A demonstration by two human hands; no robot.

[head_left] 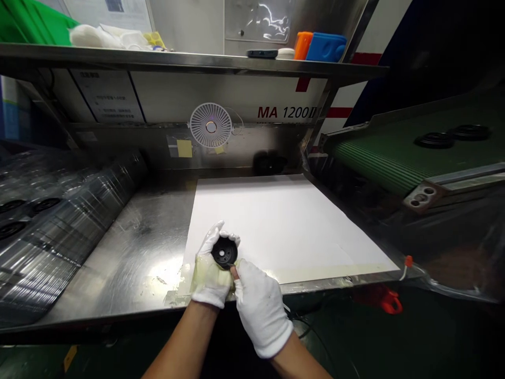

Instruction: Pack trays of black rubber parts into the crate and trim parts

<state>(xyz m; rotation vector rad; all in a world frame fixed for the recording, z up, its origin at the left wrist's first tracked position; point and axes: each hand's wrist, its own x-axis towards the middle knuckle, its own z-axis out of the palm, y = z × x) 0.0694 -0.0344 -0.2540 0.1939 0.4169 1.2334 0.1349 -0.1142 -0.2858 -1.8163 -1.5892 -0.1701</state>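
Holding: left gloved hand (pixel 211 271) curled around a black round part (pixel 224 251), fingers wrapped over its far edge
Pinching: right gloved hand (pixel 260 308), one fingertip (pixel 234 272) on the part's lower rim
Below: white sheet (pixel 276 226) on steel bench (pixel 142 252)
Far right: green conveyor belt (pixel 379 152) carrying black rings (pixel 434 140)

The camera sits on your head and it looks forward and down, over the steel bench (pixel 130 247), so your left hand (pixel 211 276) and your right hand (pixel 260 308) come near, and the upper shelf (pixel 197 60) stays farther ahead.
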